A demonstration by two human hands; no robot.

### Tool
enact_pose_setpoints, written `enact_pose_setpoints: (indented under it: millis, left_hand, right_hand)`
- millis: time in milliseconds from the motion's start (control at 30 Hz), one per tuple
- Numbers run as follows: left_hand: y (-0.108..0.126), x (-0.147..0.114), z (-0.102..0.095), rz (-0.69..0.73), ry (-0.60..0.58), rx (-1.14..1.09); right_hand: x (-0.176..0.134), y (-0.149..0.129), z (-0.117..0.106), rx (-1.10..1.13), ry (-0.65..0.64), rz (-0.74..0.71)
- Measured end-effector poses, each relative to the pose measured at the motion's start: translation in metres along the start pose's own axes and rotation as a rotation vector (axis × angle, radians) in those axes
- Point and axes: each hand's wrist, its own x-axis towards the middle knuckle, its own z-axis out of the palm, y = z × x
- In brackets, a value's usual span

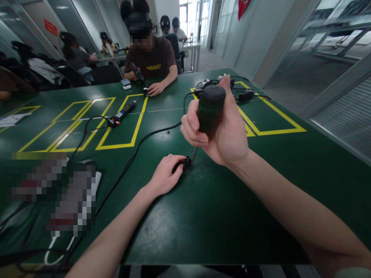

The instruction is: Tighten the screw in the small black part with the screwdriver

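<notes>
My right hand [223, 131] is closed around the thick dark handle of a screwdriver [211, 108], whose flat butt end faces me. Below the fist, a thin shaft slants down toward a small black cylindrical part with a metal top [188, 162] on the green table [232, 216]. Whether the tip touches that part I cannot tell. My left hand [166, 173] rests on the table, thumb and fingers pinching the part from its left side.
A co-worker [150, 58] across the table works with another power screwdriver [136, 71]. A corded screwdriver [124, 112] lies within yellow tape outlines. Blurred-out devices [72, 197] and a black cable [139, 146] are on the left. Tangled cables [246, 94] lie at back right.
</notes>
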Motion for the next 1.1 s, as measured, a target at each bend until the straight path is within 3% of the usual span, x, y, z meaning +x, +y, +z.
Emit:
enact_pose_setpoints:
  millis: [433,767,1100]
  left_hand:
    - [0.0002,-0.0006,-0.0009,0.025,0.008,-0.007]
    - [0.0012,-0.0006,-0.0009,0.045,0.017,0.001]
    - [0.0042,-0.0008,-0.0004,0.03,0.004,-0.001]
  right_hand:
    - [-0.0015,-0.002,0.0076,-0.03,0.129,-0.023]
    - [-0.0041,-0.0019,0.0055,0.003,0.095,-0.044]
    - [0.0005,0.0003,0.0042,0.043,0.194,-0.079]
